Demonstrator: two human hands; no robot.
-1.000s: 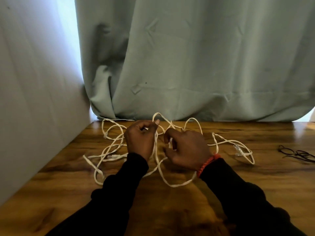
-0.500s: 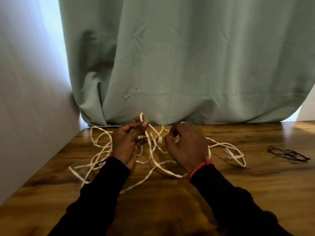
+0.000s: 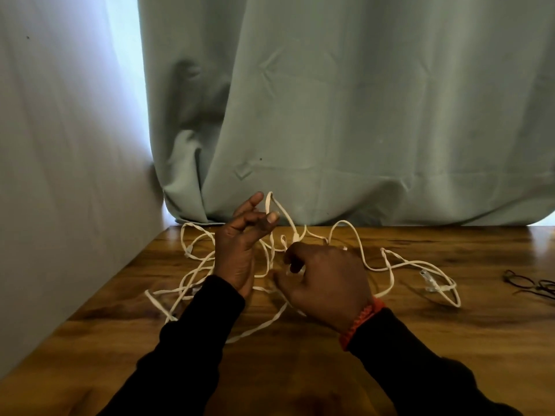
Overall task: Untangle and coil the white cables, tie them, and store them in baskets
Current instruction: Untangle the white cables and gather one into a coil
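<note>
A tangle of flat white cables [image 3: 387,267] sprawls across the far part of the wooden table [image 3: 450,340], with a clear plug [image 3: 428,279] lying at its right end. My left hand [image 3: 240,244] is raised at the tangle's middle, thumb and fingers pinching a cable loop [image 3: 271,205] that stands up above the table. My right hand [image 3: 324,280] is just right of it, low over the cables, fingers curled and pinching a cable end near a clear connector. No basket is in sight.
A pale green curtain [image 3: 360,115] hangs right behind the table's far edge. A white wall [image 3: 60,175] borders the table on the left. Thin dark ties [image 3: 534,285] lie at the table's right edge.
My left hand has lifted the cable loop higher and spread its other fingers. My right hand has dropped lower over the tangle.
</note>
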